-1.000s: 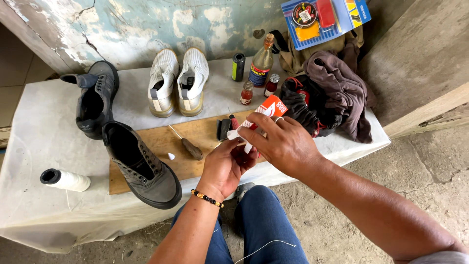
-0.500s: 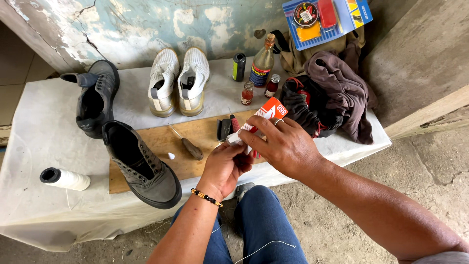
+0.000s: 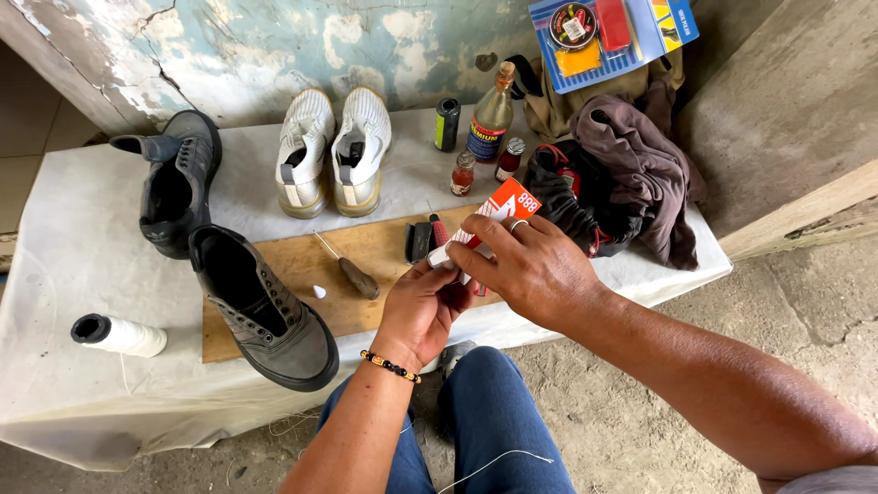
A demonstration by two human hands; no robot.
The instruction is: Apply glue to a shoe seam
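My right hand [image 3: 530, 265] grips a small red-and-white tube [image 3: 498, 212] above the table's front edge. My left hand [image 3: 422, 306] pinches the tube's white lower end from below. A dark grey shoe [image 3: 265, 311] lies on a wooden board [image 3: 366, 261] just left of my hands, its opening facing up. An awl with a wooden handle [image 3: 352, 273] and a small white cap [image 3: 319, 292] rest on the board between the shoe and my hands.
A second dark shoe [image 3: 174, 178] and a pair of white sneakers [image 3: 334, 151] sit further back. Bottles [image 3: 492, 123], a dark can [image 3: 446, 123], a cloth pile [image 3: 622, 174] and a blue polish kit [image 3: 613, 32] crowd the right. A white thread spool [image 3: 119, 335] lies left.
My hands shifted slightly on the tube; the left hand's fingers have moved up around its white end. Nothing on the table moved.
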